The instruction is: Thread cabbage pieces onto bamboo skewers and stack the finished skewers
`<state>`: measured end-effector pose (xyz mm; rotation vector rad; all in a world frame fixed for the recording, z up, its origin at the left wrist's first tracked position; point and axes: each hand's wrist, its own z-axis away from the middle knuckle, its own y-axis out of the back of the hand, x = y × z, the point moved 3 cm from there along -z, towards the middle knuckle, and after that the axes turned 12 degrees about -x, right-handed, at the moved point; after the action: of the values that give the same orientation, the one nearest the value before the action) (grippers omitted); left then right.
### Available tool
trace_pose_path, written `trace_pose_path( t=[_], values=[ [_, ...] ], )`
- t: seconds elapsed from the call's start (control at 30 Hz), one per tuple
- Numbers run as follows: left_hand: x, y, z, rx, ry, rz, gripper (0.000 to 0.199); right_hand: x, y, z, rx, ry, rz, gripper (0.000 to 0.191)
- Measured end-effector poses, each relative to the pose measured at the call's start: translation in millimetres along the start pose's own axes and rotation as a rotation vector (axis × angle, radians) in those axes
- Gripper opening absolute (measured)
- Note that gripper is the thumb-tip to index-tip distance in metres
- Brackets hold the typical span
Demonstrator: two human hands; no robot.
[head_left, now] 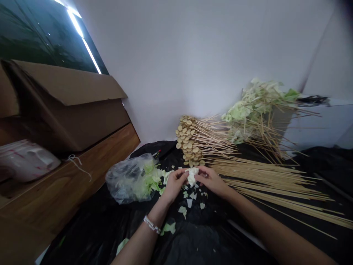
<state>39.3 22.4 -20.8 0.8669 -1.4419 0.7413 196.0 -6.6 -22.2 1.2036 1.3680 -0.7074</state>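
Observation:
Between my two hands is a pale piece of cabbage leaf [192, 176], pinched at both sides. My left hand [176, 181], with a beaded bracelet at the wrist, grips its left edge; my right hand [210, 179] grips its right edge. Just left of them, a clear plastic bag [124, 180] spills green cabbage leaves [151, 178]. Small torn cabbage scraps [189, 202] lie on the black plastic sheet [198, 235] beneath my hands. Behind them are stacked skewers with round tan slices [189, 141] on their ends.
Long bare wooden skewers [275, 180] spread across the right side. Farther back, a pile of skewered cabbage [256, 106] leans near the wall. At left, an open cardboard box [82, 121] and a white plastic bag [27, 160] rest on a wooden surface [110, 154].

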Motion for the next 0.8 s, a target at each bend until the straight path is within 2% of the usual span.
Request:
trace_pose_path(
  t=[0.13,0.23,0.37,0.53,0.67,0.8],
  values=[
    [-2,-1.4,7,0.015,0.008,-0.005,0.049,-4,0,2,-0.057,-0.019,-0.075,0.032],
    [3,-2.1,9,0.019,0.012,0.022,0.054,-8,3,3,-0.033,-0.011,-0.037,0.031],
    [8,-5.4,10,0.015,0.005,0.076,0.054,-16,5,6,0.065,0.035,0.177,0.028],
    [12,-8.6,13,0.038,-0.028,0.139,0.042,-33,5,15,0.127,0.095,0.447,0.018],
    [13,-15.3,15,-0.033,0.005,0.142,0.036,-37,11,25,0.103,0.049,0.366,0.017],
    [12,-23.1,16,-0.132,0.010,0.140,0.037,-32,17,33,0.049,-0.033,0.248,0.028]
  ],
)
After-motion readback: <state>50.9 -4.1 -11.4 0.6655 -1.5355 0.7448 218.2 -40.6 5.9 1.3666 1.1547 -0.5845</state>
